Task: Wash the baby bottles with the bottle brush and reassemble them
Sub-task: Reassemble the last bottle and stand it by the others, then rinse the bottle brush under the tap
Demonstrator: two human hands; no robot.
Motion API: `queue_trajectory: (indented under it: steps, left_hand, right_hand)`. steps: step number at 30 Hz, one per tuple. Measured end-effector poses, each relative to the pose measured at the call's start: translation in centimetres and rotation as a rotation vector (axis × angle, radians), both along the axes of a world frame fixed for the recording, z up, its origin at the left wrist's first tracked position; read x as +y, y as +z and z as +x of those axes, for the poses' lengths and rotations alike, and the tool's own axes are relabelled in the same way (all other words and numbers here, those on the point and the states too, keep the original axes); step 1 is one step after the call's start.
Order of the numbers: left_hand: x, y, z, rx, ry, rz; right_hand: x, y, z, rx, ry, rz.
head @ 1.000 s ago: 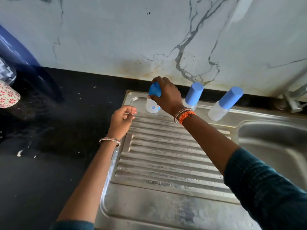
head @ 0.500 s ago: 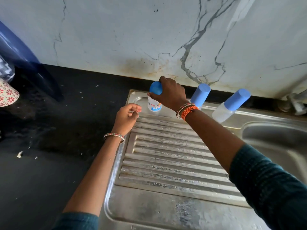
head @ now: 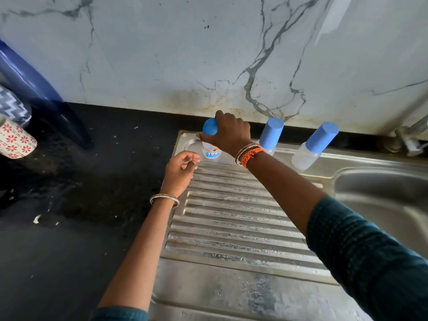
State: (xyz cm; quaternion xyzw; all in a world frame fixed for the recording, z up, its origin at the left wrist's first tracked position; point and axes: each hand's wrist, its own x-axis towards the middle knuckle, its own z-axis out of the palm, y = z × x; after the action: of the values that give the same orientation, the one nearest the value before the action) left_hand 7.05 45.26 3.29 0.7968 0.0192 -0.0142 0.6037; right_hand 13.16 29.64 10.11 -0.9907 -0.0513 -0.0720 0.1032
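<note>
R hand [head: 228, 135] grips blue cap of baby bottle [head: 211, 154]; label print unreadable. L hand [head: 181, 169] just below, fingers loosely curled, empty.

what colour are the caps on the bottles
Blue, all three caps; clearest in the head view.

A: Support? 
B: Steel sink drainboard [head: 231, 230], ribbed, wet, set in a black counter [head: 69, 228].

A: What's on it? 
B: Three baby bottles with blue caps along its back edge: one [head: 212, 152] under the right hand [head: 228, 135], one [head: 269, 134] just right of that wrist, one [head: 312, 147] farther right, near the basin [head: 382, 193].

A: Counter? 
B: A floral cup [head: 16, 141] far left of the left hand [head: 180, 169].
</note>
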Motion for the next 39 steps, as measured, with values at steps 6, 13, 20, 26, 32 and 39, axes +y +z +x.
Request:
queue_trajectory:
  steps: [6,13,20,26,32,39]
  left_hand:
    - [-2.4,1.8,-2.1,-0.048,-0.018,-0.003]
    - [-11.5,4.1,-5.4,-0.066,-0.195,-0.161]
    - [-26.3,2.5,-10.3,-0.079,-0.444,-0.137]
    - [-42.4,3.5,-8.0,-0.273,-0.449,0.138]
    - [-54.1,4.7,-2.3,-0.323,-0.558,0.548]
    - [-57.2,5.7,-1.7,-0.200,-0.292,0.448]
  right_hand:
    - [-1.9,2.9,-3.4,-0.041,-0.031,0.151]
    - [-10.8,6.0,-12.8,-0.113,-0.206,0.322]
    - [-26.6,1.3,-21.8,-0.106,-0.513,0.521]
    - [-42.6,-4.0,-22.9,-0.018,-0.722,0.630]
    - [-50.6,-4.2,-15.7,-0.104,-0.531,0.670]
    - [-53.1,-4.0,-10.4,-0.053,-0.236,0.613]
